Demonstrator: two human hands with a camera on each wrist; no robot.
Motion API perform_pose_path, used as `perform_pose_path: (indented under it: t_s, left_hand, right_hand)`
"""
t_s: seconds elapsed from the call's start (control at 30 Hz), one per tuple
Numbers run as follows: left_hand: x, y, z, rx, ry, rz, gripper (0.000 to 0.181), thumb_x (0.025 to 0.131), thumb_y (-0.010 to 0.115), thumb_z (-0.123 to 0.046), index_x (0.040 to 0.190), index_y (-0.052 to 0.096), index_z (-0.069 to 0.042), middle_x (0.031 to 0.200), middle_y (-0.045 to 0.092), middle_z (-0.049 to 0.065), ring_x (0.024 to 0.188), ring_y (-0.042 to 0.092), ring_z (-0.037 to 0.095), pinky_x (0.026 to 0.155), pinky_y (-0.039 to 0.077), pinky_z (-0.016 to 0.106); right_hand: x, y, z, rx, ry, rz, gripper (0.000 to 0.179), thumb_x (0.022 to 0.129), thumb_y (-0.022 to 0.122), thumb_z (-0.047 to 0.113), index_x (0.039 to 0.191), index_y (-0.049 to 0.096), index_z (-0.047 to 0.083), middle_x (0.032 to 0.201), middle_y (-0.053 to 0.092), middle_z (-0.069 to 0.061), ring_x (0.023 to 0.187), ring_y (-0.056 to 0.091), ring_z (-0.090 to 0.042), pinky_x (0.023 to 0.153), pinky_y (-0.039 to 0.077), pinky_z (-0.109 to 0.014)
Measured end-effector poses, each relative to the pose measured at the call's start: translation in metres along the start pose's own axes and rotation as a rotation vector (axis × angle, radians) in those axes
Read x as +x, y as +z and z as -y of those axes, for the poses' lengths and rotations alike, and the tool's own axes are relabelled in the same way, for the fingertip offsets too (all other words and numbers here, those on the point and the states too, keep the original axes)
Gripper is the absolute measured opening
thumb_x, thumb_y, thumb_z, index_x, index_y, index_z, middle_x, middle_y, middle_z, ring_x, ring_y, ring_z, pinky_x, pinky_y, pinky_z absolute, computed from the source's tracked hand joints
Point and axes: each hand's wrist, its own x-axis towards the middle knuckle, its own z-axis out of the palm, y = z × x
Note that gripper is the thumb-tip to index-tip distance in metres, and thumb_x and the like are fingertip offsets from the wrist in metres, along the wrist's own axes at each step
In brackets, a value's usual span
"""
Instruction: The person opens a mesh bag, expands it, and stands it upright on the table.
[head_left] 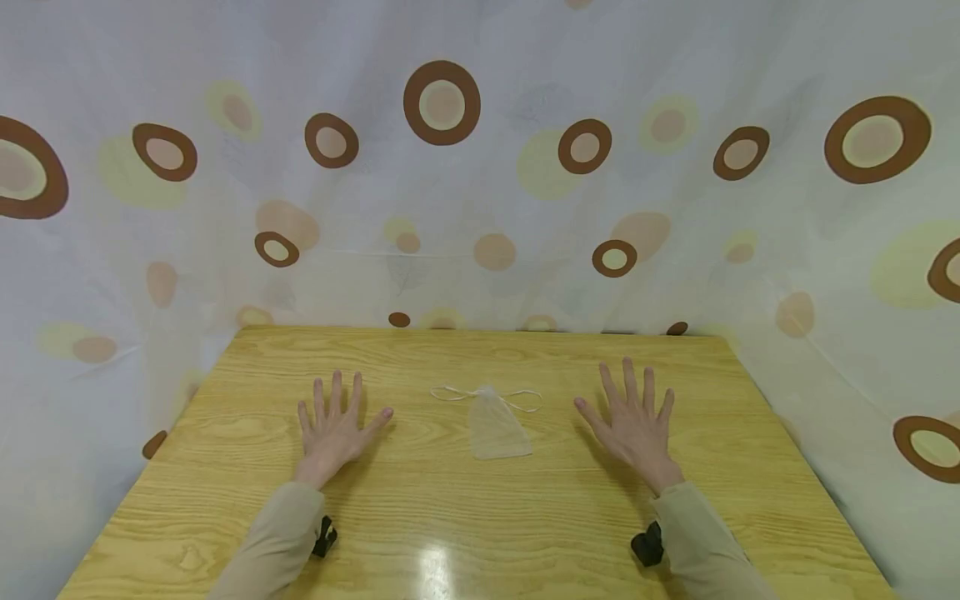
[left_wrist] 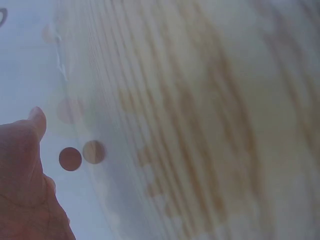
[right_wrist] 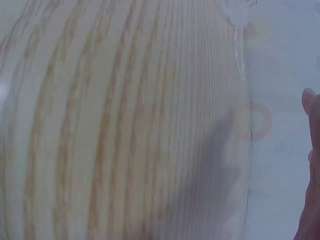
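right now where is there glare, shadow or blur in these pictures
Head view: glare on the table near the bottom edge, soft shadows by the left hand and right hand; left wrist view: table grain blurred; right wrist view: dark shadow on the table, bright spot at left edge.

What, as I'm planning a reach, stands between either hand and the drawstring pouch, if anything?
Nothing visible: between the sheer drawstring pouch and the left hand or right hand, the head view shows only wooden tabletop and the pouch's own cord loops.
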Motion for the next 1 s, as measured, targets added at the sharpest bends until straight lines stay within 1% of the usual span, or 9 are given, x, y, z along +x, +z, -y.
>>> perform_pose_path:
  t_s: [0.17, 0.3, 0.4, 0.7, 0.87, 1.0]
  left_hand:
    - [-0.001, -0.001, -0.001, -0.017, 0.004, -0.007, 0.091, 0.099, 0.045, -0.066, 0.163, 0.008, -0.013, 0.169, -0.006, 0.022, 0.154, -0.017, 0.047, 0.118, -0.013, 0.071]
    - [-0.002, -0.002, -0.001, -0.006, -0.001, 0.004, 0.091, 0.099, 0.043, -0.066, 0.163, 0.006, -0.012, 0.169, -0.008, 0.022, 0.154, -0.017, 0.047, 0.118, -0.013, 0.071]
    - [-0.002, -0.002, -0.001, 0.008, -0.010, 0.014, 0.091, 0.099, 0.044, -0.065, 0.163, 0.005, -0.013, 0.169, -0.008, 0.021, 0.153, -0.018, 0.047, 0.118, -0.013, 0.072]
    - [-0.005, -0.002, -0.002, 0.014, -0.015, 0.026, 0.089, 0.101, 0.043, -0.063, 0.163, 0.005, -0.012, 0.169, -0.008, 0.022, 0.153, -0.019, 0.047, 0.118, -0.014, 0.072]
    - [-0.005, 0.001, -0.002, 0.001, -0.003, 0.014, 0.091, 0.099, 0.042, -0.067, 0.163, 0.007, -0.011, 0.168, -0.007, 0.023, 0.153, -0.017, 0.048, 0.117, -0.015, 0.072]
    - [-0.002, 0.009, -0.003, 0.015, 0.012, 0.005, 0.094, 0.097, 0.038, -0.072, 0.163, 0.008, -0.012, 0.169, -0.006, 0.022, 0.153, -0.016, 0.049, 0.117, -0.015, 0.072]
  right_hand:
    - [0.001, 0.001, 0.001, 0.019, -0.003, -0.006, 0.086, 0.098, 0.045, 0.067, 0.162, 0.019, 0.018, 0.170, -0.001, -0.018, 0.154, -0.011, -0.050, 0.113, -0.012, -0.078]
    - [0.001, 0.001, 0.002, 0.010, 0.001, 0.006, 0.085, 0.098, 0.044, 0.067, 0.163, 0.017, 0.018, 0.171, -0.004, -0.016, 0.154, -0.011, -0.049, 0.113, -0.012, -0.078]
    - [0.000, 0.000, 0.004, -0.003, 0.001, 0.022, 0.085, 0.098, 0.041, 0.068, 0.163, 0.016, 0.018, 0.171, -0.005, -0.016, 0.154, -0.011, -0.050, 0.113, -0.012, -0.078]
    - [-0.001, 0.000, 0.008, -0.006, -0.008, 0.021, 0.084, 0.099, 0.042, 0.068, 0.163, 0.017, 0.019, 0.171, -0.002, -0.016, 0.155, -0.010, -0.048, 0.114, -0.011, -0.077]
    - [-0.003, 0.002, 0.007, -0.007, -0.013, 0.018, 0.085, 0.098, 0.042, 0.068, 0.163, 0.018, 0.019, 0.171, 0.001, -0.017, 0.155, -0.009, -0.048, 0.114, -0.010, -0.078]
    - [-0.003, 0.006, 0.006, 0.003, -0.031, -0.010, 0.085, 0.097, 0.042, 0.069, 0.162, 0.021, 0.018, 0.171, 0.001, -0.016, 0.155, -0.008, -0.048, 0.114, -0.010, -0.077]
